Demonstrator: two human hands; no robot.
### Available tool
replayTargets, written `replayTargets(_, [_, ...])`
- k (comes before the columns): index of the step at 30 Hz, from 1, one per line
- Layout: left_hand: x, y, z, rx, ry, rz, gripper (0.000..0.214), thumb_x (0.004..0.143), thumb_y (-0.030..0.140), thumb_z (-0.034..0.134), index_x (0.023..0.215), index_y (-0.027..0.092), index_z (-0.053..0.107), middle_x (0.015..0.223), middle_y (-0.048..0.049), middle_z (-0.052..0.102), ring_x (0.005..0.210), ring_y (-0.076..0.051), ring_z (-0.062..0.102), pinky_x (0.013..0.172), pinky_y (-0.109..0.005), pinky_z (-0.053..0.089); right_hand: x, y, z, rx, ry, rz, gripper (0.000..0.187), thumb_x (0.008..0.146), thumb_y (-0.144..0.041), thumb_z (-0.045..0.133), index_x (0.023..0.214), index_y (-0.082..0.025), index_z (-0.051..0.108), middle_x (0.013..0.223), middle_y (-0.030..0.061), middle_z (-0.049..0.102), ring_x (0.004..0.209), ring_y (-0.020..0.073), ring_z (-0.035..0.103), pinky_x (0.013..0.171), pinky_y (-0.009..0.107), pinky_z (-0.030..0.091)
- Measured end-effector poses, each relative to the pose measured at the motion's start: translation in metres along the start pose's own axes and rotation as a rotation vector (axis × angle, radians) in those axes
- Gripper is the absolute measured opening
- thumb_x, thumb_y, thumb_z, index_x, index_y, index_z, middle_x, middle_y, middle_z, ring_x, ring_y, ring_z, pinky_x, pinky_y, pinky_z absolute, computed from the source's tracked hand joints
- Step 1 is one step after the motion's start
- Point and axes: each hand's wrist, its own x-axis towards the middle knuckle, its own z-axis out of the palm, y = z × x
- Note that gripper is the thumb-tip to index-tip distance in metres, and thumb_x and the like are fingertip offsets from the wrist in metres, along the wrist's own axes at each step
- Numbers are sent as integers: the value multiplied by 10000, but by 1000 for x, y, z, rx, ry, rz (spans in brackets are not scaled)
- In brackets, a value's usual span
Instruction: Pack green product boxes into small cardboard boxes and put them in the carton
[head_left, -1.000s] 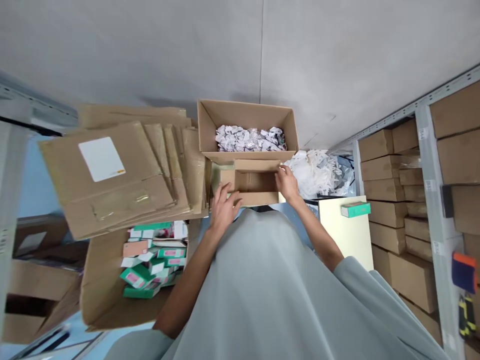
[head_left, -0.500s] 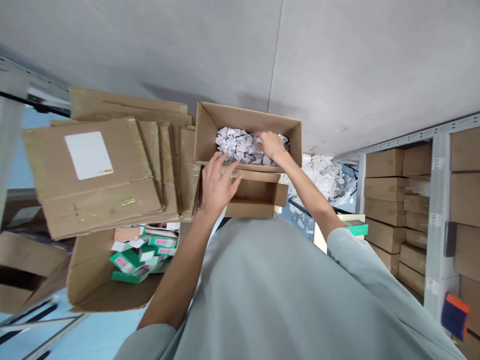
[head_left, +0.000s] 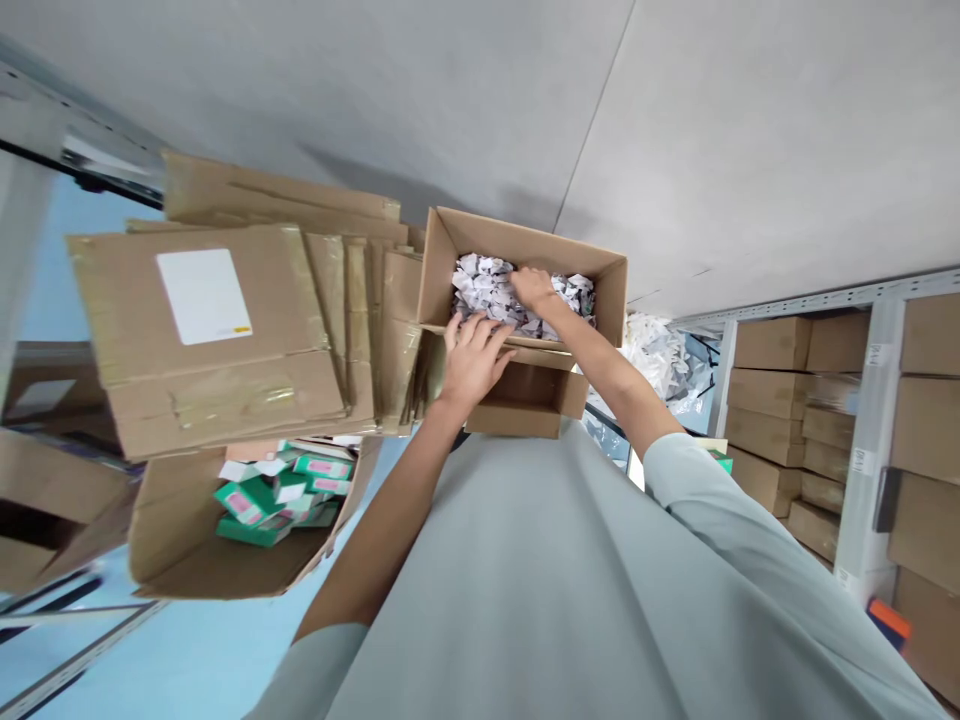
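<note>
An open cardboard box [head_left: 442, 270] holds several small white and silver packets [head_left: 484, 288]. My right hand [head_left: 534, 288] reaches into this box, its fingers curled down among the packets. My left hand [head_left: 474, 352] lies on the near rim of the same box, fingers stretched out and apart. Just below stands a smaller open cardboard box [head_left: 525, 400], its inside bare.
Flattened cardboard cartons [head_left: 225, 330] lie stacked at the left, one with a white label. Below them an open carton [head_left: 202, 560] holds green and pink small boxes [head_left: 277, 490]. White packaging [head_left: 660, 355] is piled at the right. Metal shelving [head_left: 862, 420] with brown boxes fills the right side.
Both hands left the small box and moved up to the packet box. My right hand went into the packets and shifted left; my left hand came onto the rim.
</note>
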Motion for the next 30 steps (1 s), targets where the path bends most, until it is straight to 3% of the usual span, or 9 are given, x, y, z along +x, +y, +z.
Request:
replayTargets(3, [0,1,-1,5,3,10,441,1081,361,648,1506,271,721,1479,-168,722,1557,-397,541,1426,-705,198,-4,6,0,-58,-110,58,366,1164,-370,713,1346,-55,755,1340,164,797,1207,232,781,1093,409,589])
replayTargets(6, [-1,2,-2,14,-12,23,466,1074,346,644,1526,251,708,1485,-181,712,1544,-408,543,1421,-705,209,-37,14,-13,-45,-15,59,377,1188,-416,653,1291,-91,816,1376,165,809,1236,244,778,1106,369,555])
replayTargets(11, [-3,2,-3,-16,-45,28,538,1048,280,628,1583,226,658,1532,-193,681,1539,-417,541,1421,-717,191,-158,16,-28,206,265,105,418,1191,-512,589,1395,-233,823,1349,103,802,1078,238,794,1044,339,602])
replayTargets(14, [-2,1,-3,-54,-67,17,596,1026,282,656,1617,217,628,1580,-206,650,1576,-439,506,1425,-737,147,-227,10,-13,313,200,163,429,1194,-520,562,1403,-254,826,1332,91,812,1052,229,796,998,322,628])
replayTargets(16, [-1,1,-2,-74,-79,5,632,1004,290,690,1626,208,616,1610,-222,626,1606,-460,476,1423,-752,122,-253,7,8,320,83,213,380,1187,-481,591,1402,-277,829,1289,74,835,1083,228,805,1005,315,631])
replayTargets(19, [-1,1,-3,-100,-89,1,689,969,301,735,1637,202,597,1638,-240,604,1635,-488,441,1415,-778,98,-264,5,40,248,-88,312,316,1170,-398,650,1421,-306,817,1261,58,867,1150,248,824,1026,332,628])
replayTargets(22, [-1,3,-5,-98,-86,8,702,963,293,725,1644,201,586,1638,-239,607,1644,-485,433,1413,-782,103,-260,6,50,163,-168,389,346,1154,-343,674,1484,-327,777,1311,64,870,1214,282,826,1031,366,634])
replayTargets(27, [-2,5,-8,-64,-87,18,652,972,275,677,1612,183,604,1626,-250,611,1633,-469,452,1406,-781,142,-247,10,8,130,-2,327,369,1194,-351,578,1517,-290,743,1389,76,842,1217,273,821,1037,359,632])
replayTargets(30, [-2,5,-7,-53,-77,22,643,974,264,668,1609,183,610,1622,-257,617,1625,-469,464,1401,-789,148,-210,24,-20,61,131,268,377,1193,-316,571,1535,-281,724,1444,83,814,1258,280,805,1067,385,627])
